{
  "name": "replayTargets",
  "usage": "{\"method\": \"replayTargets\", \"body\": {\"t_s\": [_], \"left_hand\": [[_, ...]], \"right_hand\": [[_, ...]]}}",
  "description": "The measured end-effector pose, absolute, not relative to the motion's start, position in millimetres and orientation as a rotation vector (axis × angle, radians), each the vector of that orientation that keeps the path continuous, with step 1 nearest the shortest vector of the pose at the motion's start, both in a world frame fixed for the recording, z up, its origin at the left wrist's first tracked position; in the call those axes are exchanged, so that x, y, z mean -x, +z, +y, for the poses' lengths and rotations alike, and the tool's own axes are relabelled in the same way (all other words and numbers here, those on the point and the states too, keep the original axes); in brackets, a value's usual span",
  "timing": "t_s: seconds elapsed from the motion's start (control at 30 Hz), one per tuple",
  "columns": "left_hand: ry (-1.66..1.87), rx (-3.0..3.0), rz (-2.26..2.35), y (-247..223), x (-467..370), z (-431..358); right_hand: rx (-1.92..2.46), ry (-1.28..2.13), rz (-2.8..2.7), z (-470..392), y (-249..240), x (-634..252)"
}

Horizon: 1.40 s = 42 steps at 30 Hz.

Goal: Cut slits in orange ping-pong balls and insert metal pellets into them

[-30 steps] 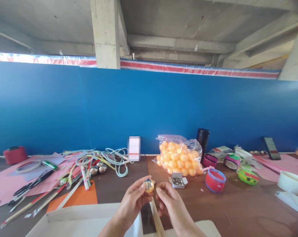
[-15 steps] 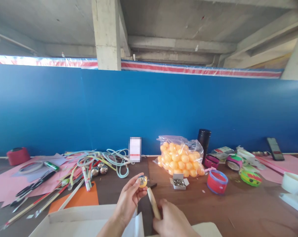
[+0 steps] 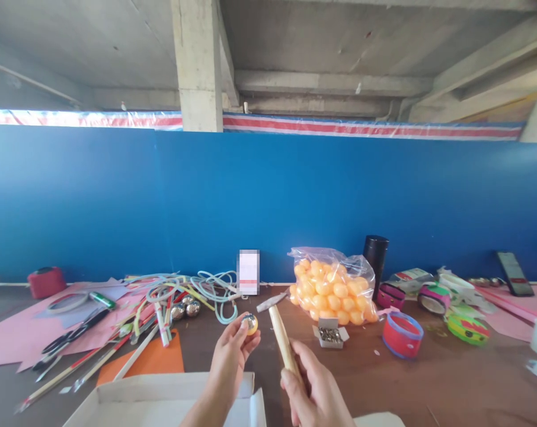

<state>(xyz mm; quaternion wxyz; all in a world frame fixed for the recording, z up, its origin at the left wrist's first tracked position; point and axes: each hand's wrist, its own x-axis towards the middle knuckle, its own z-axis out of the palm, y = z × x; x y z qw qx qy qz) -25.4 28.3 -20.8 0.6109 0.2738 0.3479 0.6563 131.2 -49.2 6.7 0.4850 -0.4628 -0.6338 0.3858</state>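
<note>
Near the middle, my left hand pinches a shiny ball, silver on top and yellowish below, between thumb and fingers. To its right, my right hand is wrapped round the wooden handle of a hammer, whose narrow metal head is up at the far end. The hammer head and the ball are apart. A small open box of metal pieces stands on the table right of the hammer. Behind it lies a clear bag of orange balls.
An open white box lies at the front left. Behind are an orange sheet, tubes, silver balls and scissors. A red tape roll and black cylinder stand at the right.
The hammer has been raised and turned, so its head shows more clearly. The ball is still in my left hand. The whole view has shifted slightly, with the table items further right.
</note>
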Motion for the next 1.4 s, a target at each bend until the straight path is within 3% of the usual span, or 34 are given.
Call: {"method": "replayTargets", "body": {"t_s": [0.17, 0.43, 0.87, 1.4], "left_hand": [[1.526, -0.642, 0.811, -17.3, 23.5, 25.0], [1.52, -0.628, 0.825, -13.8, 22.9, 24.0], [1.547, -0.62, 0.822, -15.3, 24.4, 25.6], [1.539, -0.641, 0.809, -18.3, 24.8, 27.0]], "right_hand": [[1.099, 0.752, -1.739, -48.7, 8.5, -137.5], [1.099, 0.722, -1.753, -50.2, 16.6, -139.5], [1.084, 0.954, -1.659, -48.4, 15.3, -139.6], [1.098, 0.815, -1.51, -51.9, 13.1, -128.3]]}}
